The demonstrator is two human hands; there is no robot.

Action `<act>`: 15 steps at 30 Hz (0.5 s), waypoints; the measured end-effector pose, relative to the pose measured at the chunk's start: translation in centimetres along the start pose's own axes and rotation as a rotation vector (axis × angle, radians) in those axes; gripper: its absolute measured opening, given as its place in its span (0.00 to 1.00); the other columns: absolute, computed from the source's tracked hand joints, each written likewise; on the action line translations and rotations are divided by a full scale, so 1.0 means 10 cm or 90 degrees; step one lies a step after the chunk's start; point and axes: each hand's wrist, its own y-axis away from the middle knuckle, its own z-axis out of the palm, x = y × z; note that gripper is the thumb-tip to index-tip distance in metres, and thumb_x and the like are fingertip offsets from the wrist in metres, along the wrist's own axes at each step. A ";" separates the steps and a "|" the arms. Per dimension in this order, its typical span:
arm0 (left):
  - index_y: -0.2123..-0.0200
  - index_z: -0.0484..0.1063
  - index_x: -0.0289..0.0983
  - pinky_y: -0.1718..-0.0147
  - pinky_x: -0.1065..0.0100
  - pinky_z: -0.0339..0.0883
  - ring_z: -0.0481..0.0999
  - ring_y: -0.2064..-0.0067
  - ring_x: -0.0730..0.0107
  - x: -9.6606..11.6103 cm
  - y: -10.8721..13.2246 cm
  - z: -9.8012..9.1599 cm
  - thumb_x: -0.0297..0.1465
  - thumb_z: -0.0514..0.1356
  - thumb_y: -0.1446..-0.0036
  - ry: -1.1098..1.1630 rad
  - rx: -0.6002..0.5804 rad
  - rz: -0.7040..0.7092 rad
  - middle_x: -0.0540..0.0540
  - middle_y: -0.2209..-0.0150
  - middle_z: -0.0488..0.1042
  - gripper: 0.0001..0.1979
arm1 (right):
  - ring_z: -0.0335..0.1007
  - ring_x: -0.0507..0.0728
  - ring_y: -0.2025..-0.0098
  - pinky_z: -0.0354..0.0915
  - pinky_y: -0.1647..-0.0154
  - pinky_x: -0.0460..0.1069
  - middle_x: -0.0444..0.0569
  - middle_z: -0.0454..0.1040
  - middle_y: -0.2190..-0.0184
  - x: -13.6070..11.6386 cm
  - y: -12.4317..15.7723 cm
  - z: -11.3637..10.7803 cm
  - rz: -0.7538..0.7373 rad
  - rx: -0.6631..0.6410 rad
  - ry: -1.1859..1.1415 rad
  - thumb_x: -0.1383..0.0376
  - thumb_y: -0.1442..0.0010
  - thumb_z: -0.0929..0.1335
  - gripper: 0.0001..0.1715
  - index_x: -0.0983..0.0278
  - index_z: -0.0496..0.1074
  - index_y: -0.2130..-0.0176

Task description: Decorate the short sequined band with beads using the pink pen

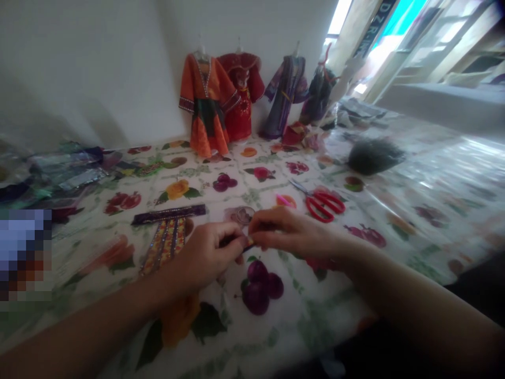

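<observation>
My left hand (211, 255) and my right hand (290, 231) meet over the middle of the table, fingertips pinched together on a small dark piece (248, 244) that is too small to name. Just left of my left hand lies a patterned ribbon strip (164, 243) under a dark purple band (169, 214). Red-handled scissors (321, 203) lie a little beyond my right hand.
A fruit-printed tablecloth (276, 326) covers the table. Several miniature costumes stand on small hangers by the wall: orange (205, 105), red (242, 95), purple (286, 95). A dark fuzzy clump (373, 155) sits at the right, fabric scraps (67, 168) pile at the left.
</observation>
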 end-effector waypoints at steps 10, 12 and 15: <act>0.66 0.77 0.37 0.73 0.72 0.60 0.70 0.71 0.72 -0.04 -0.06 -0.05 0.34 0.59 0.41 -0.018 0.015 0.053 0.50 0.73 0.75 0.09 | 0.63 0.51 0.68 0.59 0.68 0.47 0.43 0.70 0.70 -0.02 0.01 0.07 -0.048 0.024 0.027 0.64 0.34 0.64 0.07 0.63 0.69 0.64; 0.68 0.77 0.36 0.73 0.72 0.60 0.71 0.72 0.72 -0.01 -0.07 -0.07 0.35 0.61 0.43 0.006 -0.001 0.032 0.50 0.73 0.75 0.09 | 0.62 0.50 0.69 0.58 0.69 0.47 0.42 0.68 0.71 -0.02 0.03 0.03 -0.035 0.018 0.003 0.64 0.34 0.64 0.07 0.63 0.68 0.65; 0.69 0.78 0.36 0.74 0.72 0.59 0.71 0.73 0.72 0.02 -0.07 -0.11 0.36 0.62 0.44 0.040 -0.028 -0.009 0.49 0.74 0.76 0.09 | 0.58 0.49 0.72 0.56 0.73 0.46 0.41 0.65 0.72 0.01 0.05 -0.03 -0.016 -0.001 -0.035 0.63 0.34 0.64 0.08 0.63 0.68 0.66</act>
